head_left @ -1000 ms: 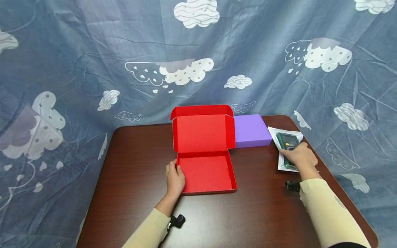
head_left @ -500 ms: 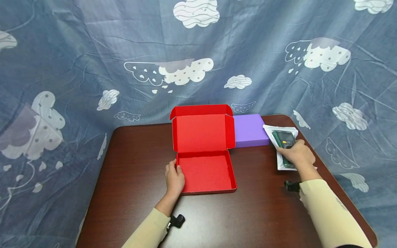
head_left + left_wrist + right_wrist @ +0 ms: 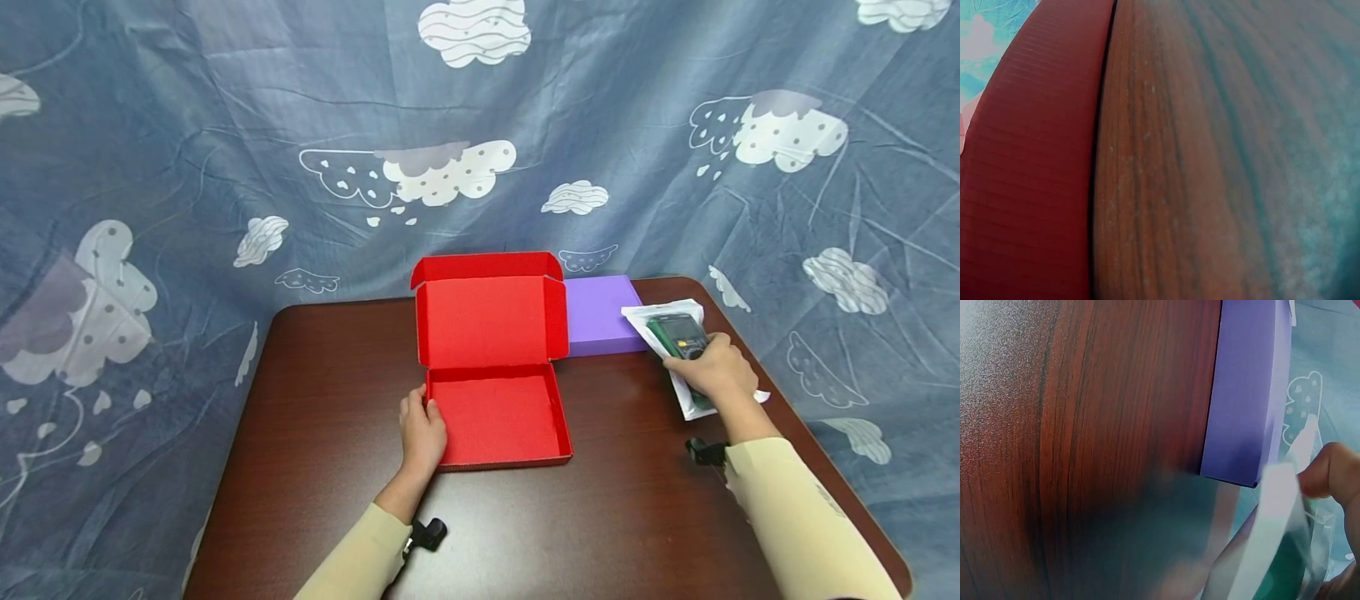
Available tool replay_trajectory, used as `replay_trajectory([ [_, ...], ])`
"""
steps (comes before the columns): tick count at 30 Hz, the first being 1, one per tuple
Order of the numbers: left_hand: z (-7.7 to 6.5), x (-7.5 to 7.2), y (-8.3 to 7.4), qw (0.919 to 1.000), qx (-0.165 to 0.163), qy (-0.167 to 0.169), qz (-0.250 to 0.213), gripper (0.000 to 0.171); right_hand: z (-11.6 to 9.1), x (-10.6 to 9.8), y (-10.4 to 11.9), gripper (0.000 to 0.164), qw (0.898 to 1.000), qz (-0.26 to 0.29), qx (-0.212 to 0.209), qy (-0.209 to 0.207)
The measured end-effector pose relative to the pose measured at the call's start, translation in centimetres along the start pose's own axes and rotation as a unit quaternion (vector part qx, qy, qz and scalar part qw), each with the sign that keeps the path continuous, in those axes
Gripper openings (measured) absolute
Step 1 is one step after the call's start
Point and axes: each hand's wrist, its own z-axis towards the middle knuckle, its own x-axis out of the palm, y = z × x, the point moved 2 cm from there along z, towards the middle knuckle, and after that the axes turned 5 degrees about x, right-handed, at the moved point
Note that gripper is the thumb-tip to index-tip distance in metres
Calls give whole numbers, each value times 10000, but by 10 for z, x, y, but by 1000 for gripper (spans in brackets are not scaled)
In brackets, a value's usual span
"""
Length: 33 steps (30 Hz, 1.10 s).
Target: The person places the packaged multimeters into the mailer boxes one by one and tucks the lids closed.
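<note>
Bagged green meter (image 3: 677, 337) sits right of centre in the head view, far end tilted up over the purple box (image 3: 600, 315) corner. Right hand (image 3: 714, 369) grips its near end, fingers curled round the clear bag (image 3: 1285, 506), forearm angled in from lower right. Left hand (image 3: 422, 429) rests on the left wall of the open red box (image 3: 495, 417) at frame centre, fingers relaxed, holding nothing. All on the dark wood table (image 3: 330, 400).
</note>
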Motion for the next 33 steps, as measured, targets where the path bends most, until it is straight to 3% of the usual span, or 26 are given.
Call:
replay_trajectory([
  [17, 0, -1, -1, 9999, -77, 93, -51, 30, -9, -4, 1, 109, 9980, 119, -608, -77],
  [33, -1, -2, -3, 9996, -213, 181, -42, 31, -14, -3, 7, 113, 9882, -32, -1533, 19],
])
